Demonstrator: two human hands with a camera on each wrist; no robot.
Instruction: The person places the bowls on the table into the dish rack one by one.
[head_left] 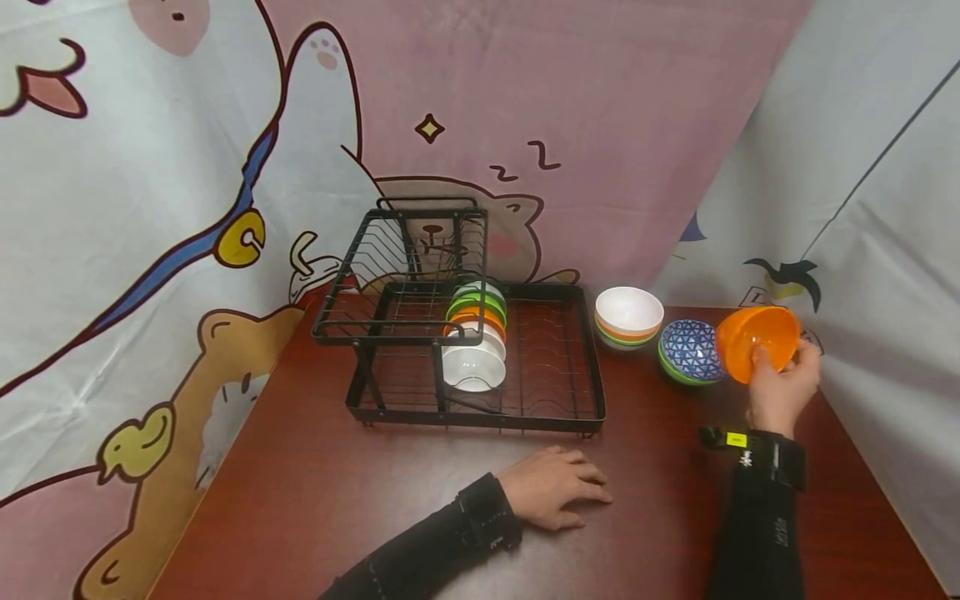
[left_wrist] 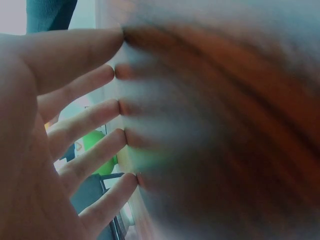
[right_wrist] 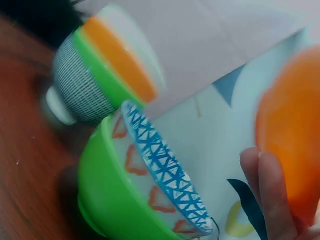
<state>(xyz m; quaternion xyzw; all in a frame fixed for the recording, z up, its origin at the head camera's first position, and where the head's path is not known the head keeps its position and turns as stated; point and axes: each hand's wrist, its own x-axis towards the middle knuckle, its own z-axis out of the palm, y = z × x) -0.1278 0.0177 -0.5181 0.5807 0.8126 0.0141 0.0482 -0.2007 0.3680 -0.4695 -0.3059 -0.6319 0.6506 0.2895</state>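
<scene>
An orange bowl point(head_left: 750, 337) is tilted in the air at the right, its inside partly facing the head camera. My right hand point(head_left: 783, 387) pinches its rim, thumb inside and fingers behind. Just left of it stands a stack with a blue-and-white patterned bowl point(head_left: 690, 348) on top and a green bowl point(right_wrist: 110, 185) at the bottom. The orange bowl overlaps that stack's right edge in the head view. My left hand point(head_left: 551, 487) rests palm down in front of the rack, fingers spread and fingertips on the tabletop in the left wrist view.
A black two-tier dish rack point(head_left: 480, 422) stands mid-table. Several bowls stand on edge in its lower tier, a white bowl point(head_left: 474, 371) foremost. Between rack and patterned stack is another stack, topped by a white bowl point(head_left: 628, 308). Printed cloth point(head_left: 600, 150) hangs behind and at both sides.
</scene>
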